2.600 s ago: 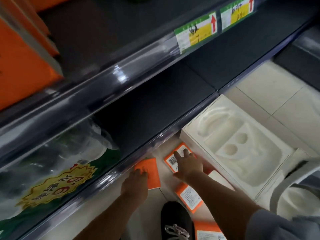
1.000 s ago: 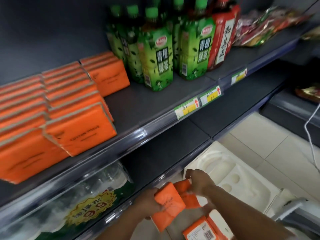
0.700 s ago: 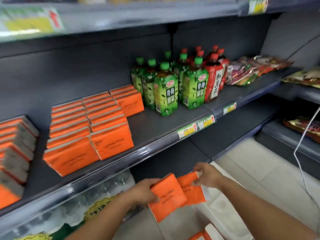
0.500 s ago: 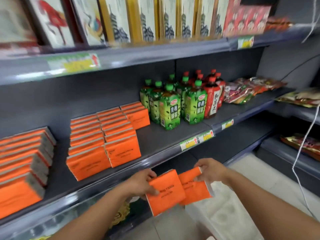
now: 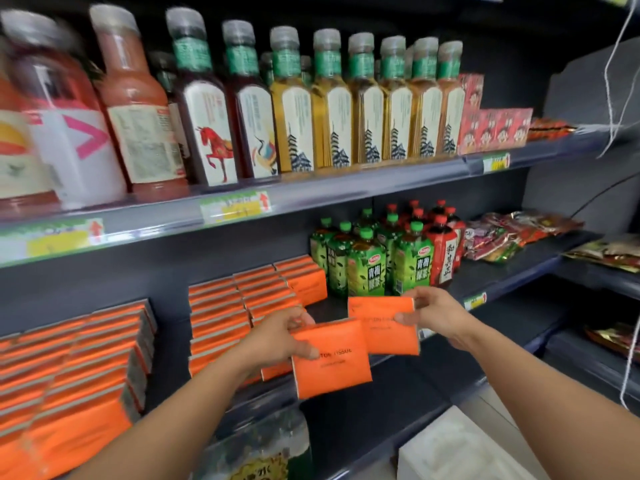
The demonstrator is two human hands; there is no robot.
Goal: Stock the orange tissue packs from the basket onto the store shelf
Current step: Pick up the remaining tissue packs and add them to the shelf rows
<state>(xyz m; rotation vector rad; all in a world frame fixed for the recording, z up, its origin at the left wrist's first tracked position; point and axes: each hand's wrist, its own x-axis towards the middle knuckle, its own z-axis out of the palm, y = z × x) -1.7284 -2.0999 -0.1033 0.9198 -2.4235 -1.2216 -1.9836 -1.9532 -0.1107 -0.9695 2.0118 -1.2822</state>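
My left hand [image 5: 280,336] grips an orange tissue pack [image 5: 332,362] by its left edge, held upright in front of the middle shelf [image 5: 491,271]. My right hand [image 5: 433,311] pinches a second orange tissue pack [image 5: 384,327] at its right edge, slightly higher and to the right. The two packs overlap a little. Behind them on the shelf stand rows of stocked orange tissue packs [image 5: 225,313], with a bigger block of them [image 5: 76,372] at the left. The basket is out of view.
Green tea bottles [image 5: 367,268] and a red bottle [image 5: 445,261] stand just right of the tissue rows, with snack bags [image 5: 512,233] beyond. Tall drink bottles [image 5: 311,105] fill the upper shelf. A white foam tray [image 5: 446,452] lies on the floor at the lower right.
Both hands picked a pack each off the floor and raised them to the middle shelf's height. My view has tilted up from the floor to the shelves.
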